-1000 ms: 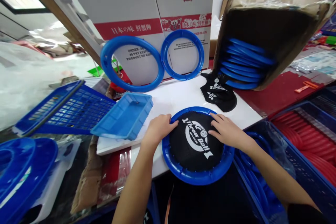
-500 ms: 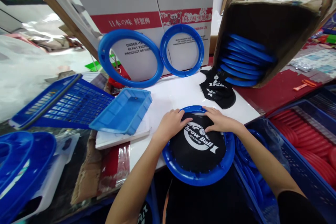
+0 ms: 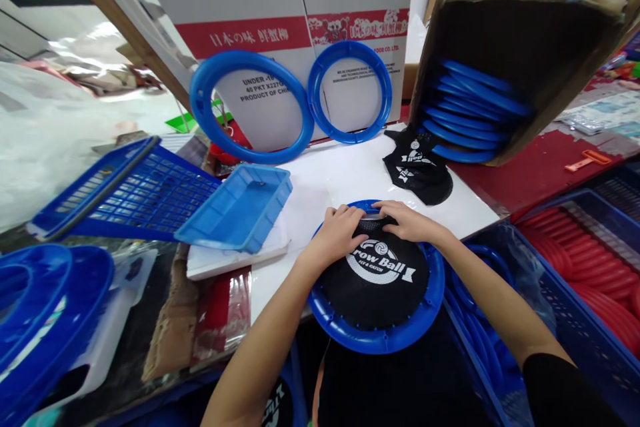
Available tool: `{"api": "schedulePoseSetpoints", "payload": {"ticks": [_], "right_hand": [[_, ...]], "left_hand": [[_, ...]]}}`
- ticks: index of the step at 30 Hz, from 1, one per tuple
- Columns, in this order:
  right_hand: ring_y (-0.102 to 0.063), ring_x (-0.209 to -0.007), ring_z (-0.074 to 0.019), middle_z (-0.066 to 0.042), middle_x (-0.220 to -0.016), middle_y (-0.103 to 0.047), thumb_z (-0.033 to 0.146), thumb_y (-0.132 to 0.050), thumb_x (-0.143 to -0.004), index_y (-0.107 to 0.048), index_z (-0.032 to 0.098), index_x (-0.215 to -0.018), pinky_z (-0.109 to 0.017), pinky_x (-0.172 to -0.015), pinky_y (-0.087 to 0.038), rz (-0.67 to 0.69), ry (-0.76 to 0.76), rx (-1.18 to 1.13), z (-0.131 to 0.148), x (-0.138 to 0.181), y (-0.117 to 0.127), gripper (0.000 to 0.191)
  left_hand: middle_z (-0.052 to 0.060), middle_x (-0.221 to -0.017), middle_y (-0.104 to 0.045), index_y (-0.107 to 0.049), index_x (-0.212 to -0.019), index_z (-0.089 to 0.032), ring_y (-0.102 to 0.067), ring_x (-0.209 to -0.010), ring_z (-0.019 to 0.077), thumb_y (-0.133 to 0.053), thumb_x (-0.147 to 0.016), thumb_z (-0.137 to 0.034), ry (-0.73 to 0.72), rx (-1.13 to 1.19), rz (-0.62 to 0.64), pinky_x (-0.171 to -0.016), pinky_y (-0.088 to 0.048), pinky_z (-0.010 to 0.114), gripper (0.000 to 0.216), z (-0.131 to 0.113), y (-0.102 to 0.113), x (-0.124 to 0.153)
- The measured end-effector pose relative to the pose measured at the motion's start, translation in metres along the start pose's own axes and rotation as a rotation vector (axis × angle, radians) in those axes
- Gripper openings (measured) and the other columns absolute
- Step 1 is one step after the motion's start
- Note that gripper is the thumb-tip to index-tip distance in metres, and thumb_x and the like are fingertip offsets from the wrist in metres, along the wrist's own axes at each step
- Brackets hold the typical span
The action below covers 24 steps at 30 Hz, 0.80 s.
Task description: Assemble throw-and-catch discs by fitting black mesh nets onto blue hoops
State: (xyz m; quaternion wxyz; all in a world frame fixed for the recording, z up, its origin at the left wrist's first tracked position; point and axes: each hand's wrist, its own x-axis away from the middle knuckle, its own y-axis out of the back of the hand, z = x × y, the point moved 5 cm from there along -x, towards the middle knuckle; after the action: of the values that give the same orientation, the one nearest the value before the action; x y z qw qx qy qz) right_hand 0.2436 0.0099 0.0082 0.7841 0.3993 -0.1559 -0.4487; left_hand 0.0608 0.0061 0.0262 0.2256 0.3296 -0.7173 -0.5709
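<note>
A blue plastic ring (image 3: 380, 337) lies at the near edge of the white table (image 3: 340, 177), partly overhanging it. A black mesh disc (image 3: 377, 283) printed "Throw Ball" is stretched across the ring. My left hand (image 3: 340, 230) and my right hand (image 3: 407, 221) meet at the far rim, fingers curled and pressing the mesh edge onto the ring.
Two empty blue rings (image 3: 250, 107) (image 3: 350, 92) lean on a white carton (image 3: 280, 20). More black mesh discs (image 3: 417, 170) lie beside a tipped cardboard box (image 3: 525, 47) full of blue rings. A light blue tray (image 3: 235, 207) and blue baskets (image 3: 125, 190) sit left; a crate of red rings (image 3: 585, 260) right.
Both hands have slid from the ring's left and right sides up to its far rim and now sit close together. The ring has shifted slightly toward me.
</note>
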Motion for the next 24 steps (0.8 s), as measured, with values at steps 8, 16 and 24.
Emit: {"api": "schedulePoseSetpoints", "payload": {"ticks": [8, 16, 24], "right_hand": [[-0.057, -0.139, -0.0313, -0.013, -0.152, -0.060, 0.022, -0.073, -0.087, -0.068, 0.021, -0.094, -0.049, -0.118, -0.044, 0.114, -0.038, -0.018, 0.005, -0.002, 0.010, 0.008], [-0.063, -0.128, -0.0312, -0.013, -0.138, -0.069, 0.013, -0.074, -0.081, -0.063, 0.020, -0.084, -0.051, -0.111, -0.048, 0.029, -0.015, -0.007, 0.003, -0.009, 0.003, 0.014], [-0.066, -0.114, -0.0280, -0.013, -0.118, -0.072, 0.023, -0.064, -0.097, -0.062, 0.022, -0.086, -0.047, -0.103, -0.051, -0.257, 0.061, 0.058, 0.002, 0.007, 0.014, 0.011]], "left_hand": [[0.012, -0.111, -0.073, -0.071, -0.110, -0.018, -0.059, -0.116, 0.0350, -0.073, -0.092, -0.040, -0.044, 0.038, 0.119, -0.097, -0.047, 0.046, 0.028, -0.002, -0.002, 0.003], [0.003, -0.097, -0.079, -0.075, -0.096, -0.020, -0.070, -0.090, 0.0223, -0.065, -0.089, -0.029, 0.081, 0.611, -0.019, -0.086, -0.054, 0.035, 0.015, 0.025, -0.002, -0.003], [0.003, -0.081, -0.080, -0.079, -0.081, -0.019, -0.069, -0.075, 0.0196, -0.078, -0.076, -0.029, 0.269, 0.775, -0.205, -0.074, -0.055, 0.031, 0.011, 0.041, -0.004, -0.006]]}}
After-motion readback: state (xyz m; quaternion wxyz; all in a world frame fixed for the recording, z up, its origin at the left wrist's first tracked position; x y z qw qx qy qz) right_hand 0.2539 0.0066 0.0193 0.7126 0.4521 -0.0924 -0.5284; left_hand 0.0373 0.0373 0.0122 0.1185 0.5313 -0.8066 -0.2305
